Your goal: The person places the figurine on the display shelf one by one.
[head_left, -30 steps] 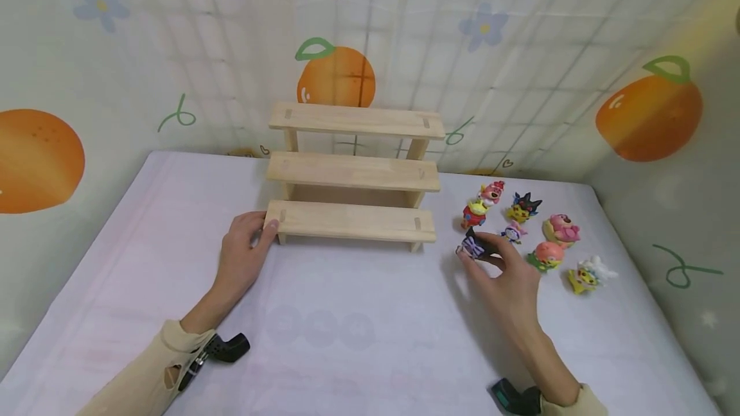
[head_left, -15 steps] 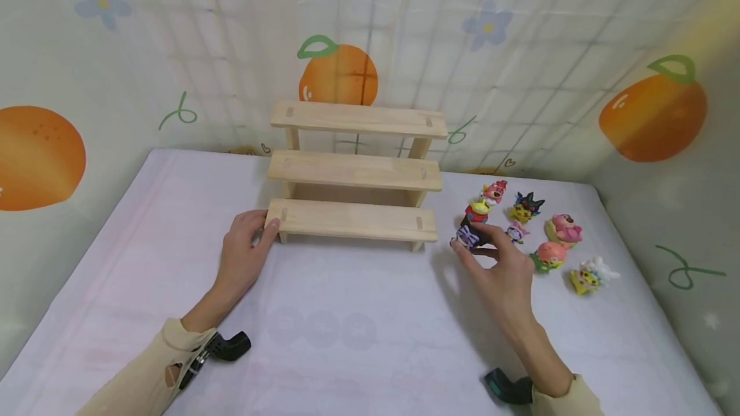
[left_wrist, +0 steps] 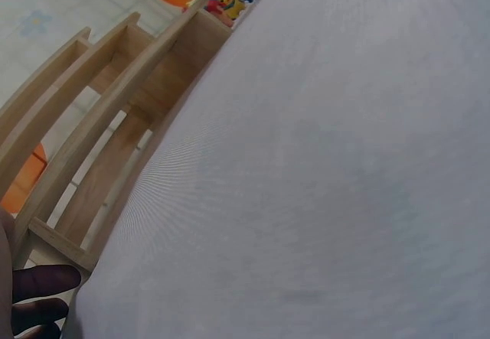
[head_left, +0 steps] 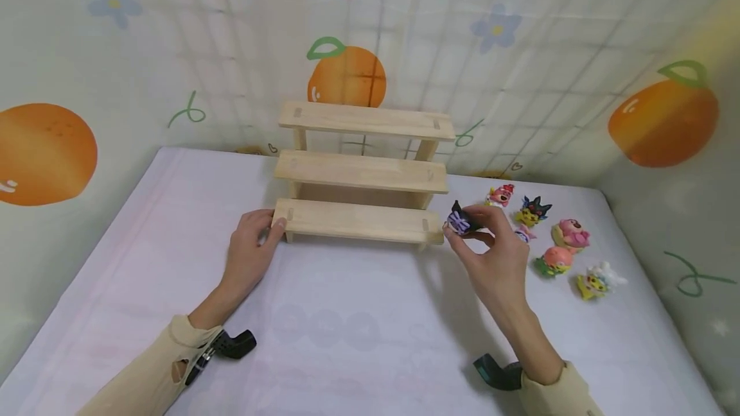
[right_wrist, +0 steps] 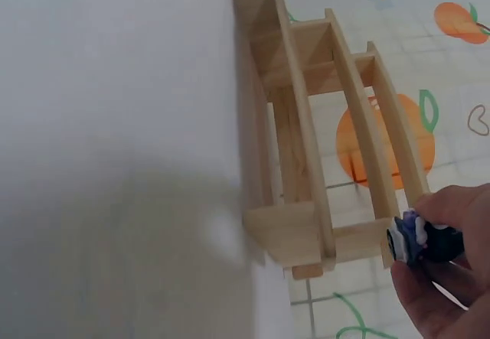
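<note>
While the left hand (head_left: 251,249) grips the 3-tier stand (head_left: 358,171), the right hand (head_left: 498,259) pinches a dark figurine (head_left: 460,221).

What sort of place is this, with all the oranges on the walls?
Probably a curtained-off tabletop corner for play or filming; the wider room is out of view. The signs: a backdrop printed with oranges, a white-covered table, and a three-tier wooden display stand beside toy figurines.

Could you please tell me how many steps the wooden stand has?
3: the top step at the back, the middle step below it, and the bottom step at the front.
</note>
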Motion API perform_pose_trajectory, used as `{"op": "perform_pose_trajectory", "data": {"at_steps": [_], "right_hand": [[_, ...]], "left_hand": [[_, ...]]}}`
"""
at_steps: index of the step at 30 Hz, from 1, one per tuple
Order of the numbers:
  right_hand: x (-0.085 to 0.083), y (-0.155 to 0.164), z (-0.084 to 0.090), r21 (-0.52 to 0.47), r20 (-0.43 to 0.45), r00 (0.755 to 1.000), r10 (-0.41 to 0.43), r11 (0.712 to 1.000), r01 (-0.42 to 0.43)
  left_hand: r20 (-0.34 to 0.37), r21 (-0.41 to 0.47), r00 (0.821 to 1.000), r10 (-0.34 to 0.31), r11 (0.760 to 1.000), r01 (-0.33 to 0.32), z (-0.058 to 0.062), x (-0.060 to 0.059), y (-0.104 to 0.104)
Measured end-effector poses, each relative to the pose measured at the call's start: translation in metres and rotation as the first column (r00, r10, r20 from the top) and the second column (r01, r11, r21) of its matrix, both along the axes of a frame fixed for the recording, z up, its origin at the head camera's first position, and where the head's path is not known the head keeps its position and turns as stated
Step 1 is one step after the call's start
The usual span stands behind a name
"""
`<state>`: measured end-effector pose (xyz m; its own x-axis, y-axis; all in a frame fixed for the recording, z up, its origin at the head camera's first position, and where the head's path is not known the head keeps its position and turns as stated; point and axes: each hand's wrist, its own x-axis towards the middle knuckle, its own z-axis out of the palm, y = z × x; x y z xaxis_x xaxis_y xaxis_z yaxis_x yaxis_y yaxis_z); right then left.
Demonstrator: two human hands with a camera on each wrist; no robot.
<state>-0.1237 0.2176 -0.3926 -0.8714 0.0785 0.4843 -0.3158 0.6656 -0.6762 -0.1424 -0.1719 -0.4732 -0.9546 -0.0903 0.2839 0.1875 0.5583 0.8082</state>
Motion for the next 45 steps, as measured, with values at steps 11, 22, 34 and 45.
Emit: {"op": "perform_pose_trajectory", "data": {"at_steps": [11,22,34,45], "right_hand": [[-0.011,-0.019,0.01,-0.046,-0.018,0.998,0.055,0.997,-0.055],[-0.032,-0.037,0.015,-0.095,-0.088,0.993,0.073,0.992,-0.081],[-0.064,-0.066,0.027,-0.163,-0.147,0.983,0.108,0.978,-0.132],[-0.078,-0.069,0.017,-0.148,-0.059,0.987,0.152,0.976,-0.159]], "left_hand": [[-0.007,-0.022,1.0,-0.004,1.0,0.004,0.001,-0.003,0.003],[0.008,-0.019,1.0,-0.002,1.0,0.002,-0.001,-0.004,0.005],[0.003,-0.012,1.0,0.003,1.0,-0.003,-0.002,-0.003,0.002],[-0.009,-0.01,1.0,0.003,1.0,-0.004,-0.003,-0.001,0.0]]}}
